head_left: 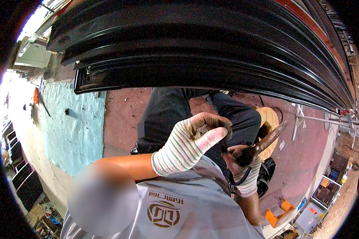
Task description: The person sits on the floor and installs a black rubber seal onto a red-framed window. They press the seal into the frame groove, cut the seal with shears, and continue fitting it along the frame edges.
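Observation:
My left hand (193, 139), in a white glove with green stripes and a dark-stained palm side, hovers over my lap with its fingers curled toward the thumb. What lies between those fingertips, if anything, I cannot make out. Lower and to the right, my right hand (243, 161), gloved alike, is wrapped round a tool with a brown, worn, bar-like shaft (272, 138). That shaft slants up to the right; its kind is unclear. Beyond both hands, long black ribbed metal profiles (195, 59) stretch across the view. Neither hand touches them.
A light-blue sheet (70, 123) covers the reddish floor (121, 119) at left. Right of my knees stands a tan rounded object (269, 117), and farther right a metal stand (301, 119). Orange pieces (272, 218) and a grey box (310, 217) lie lower right.

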`<action>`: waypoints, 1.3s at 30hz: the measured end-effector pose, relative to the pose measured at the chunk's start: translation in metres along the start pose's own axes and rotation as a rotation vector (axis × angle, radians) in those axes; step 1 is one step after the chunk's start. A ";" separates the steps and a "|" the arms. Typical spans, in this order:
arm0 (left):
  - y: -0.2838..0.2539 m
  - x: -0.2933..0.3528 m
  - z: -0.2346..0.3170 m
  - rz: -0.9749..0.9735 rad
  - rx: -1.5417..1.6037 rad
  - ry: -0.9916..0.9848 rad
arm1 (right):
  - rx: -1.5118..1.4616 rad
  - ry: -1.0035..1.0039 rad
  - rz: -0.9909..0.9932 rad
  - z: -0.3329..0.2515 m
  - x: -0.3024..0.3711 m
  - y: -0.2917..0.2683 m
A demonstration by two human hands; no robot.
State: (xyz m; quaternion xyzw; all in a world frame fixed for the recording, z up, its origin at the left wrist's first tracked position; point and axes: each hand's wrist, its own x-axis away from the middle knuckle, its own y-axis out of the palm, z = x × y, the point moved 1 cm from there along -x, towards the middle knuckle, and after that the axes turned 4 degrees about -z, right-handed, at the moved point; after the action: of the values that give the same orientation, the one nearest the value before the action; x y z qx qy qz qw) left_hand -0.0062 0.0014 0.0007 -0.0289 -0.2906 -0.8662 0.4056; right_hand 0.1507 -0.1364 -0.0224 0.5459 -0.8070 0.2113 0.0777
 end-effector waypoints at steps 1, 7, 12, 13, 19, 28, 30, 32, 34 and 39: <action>-0.001 0.000 0.001 -0.004 -0.004 -0.008 | 0.009 -0.005 -0.005 -0.001 0.001 -0.002; -0.002 0.000 0.001 0.022 -0.043 -0.072 | 0.024 -0.025 -0.059 -0.014 0.001 -0.001; -0.001 0.002 0.002 0.008 -0.125 -0.034 | -0.194 0.013 -0.214 -0.003 0.000 -0.011; -0.001 0.002 0.000 -0.003 -0.113 -0.030 | -0.256 0.085 -0.238 -0.002 0.001 -0.013; -0.003 0.001 -0.007 -0.044 -0.114 0.053 | -0.429 0.279 -0.276 0.003 0.002 -0.019; -0.007 0.000 -0.001 -0.060 -0.121 0.046 | -0.321 0.280 -0.340 -0.012 0.009 -0.019; -0.006 -0.001 0.001 -0.058 -0.167 0.072 | -0.309 0.396 -0.379 -0.010 0.013 -0.022; -0.007 0.000 0.002 -0.048 -0.208 0.070 | -0.084 0.268 -0.470 -0.020 0.011 -0.022; -0.007 -0.001 0.003 -0.040 -0.234 0.071 | 0.037 0.212 -0.509 -0.021 0.011 -0.025; -0.011 -0.002 0.001 -0.034 -0.305 0.098 | 0.191 -0.023 -0.522 -0.019 0.006 -0.024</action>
State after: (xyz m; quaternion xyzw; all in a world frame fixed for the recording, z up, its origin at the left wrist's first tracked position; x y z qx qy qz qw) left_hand -0.0123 0.0087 -0.0047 -0.0429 -0.1359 -0.9074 0.3955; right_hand 0.1680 -0.1411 0.0029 0.7424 -0.6165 0.2530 0.0687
